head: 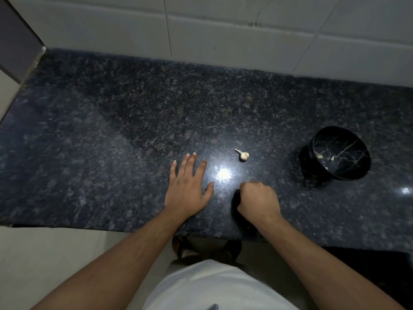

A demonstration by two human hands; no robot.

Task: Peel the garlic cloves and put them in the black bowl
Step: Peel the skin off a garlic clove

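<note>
a dark speckled stone counter fills the middle of the frame; its near edge runs across the lower part, its far edge meets a white tiled wall along the top, and its left end stops at a corner in the upper left. wide bare stone lies left of and beyond the hands. the garlic piece lies on the counter just right of centre, its long axis slanting, the thin stem tip pointing to the upper left and the fat end to the lower right. the black bowl stands at right, well apart from the garlic piece, with small pale bits inside. the left hand rests flat, fingers spread and straight. the right hand is curled into a fist on the counter; whether it holds anything cannot be told.
</note>
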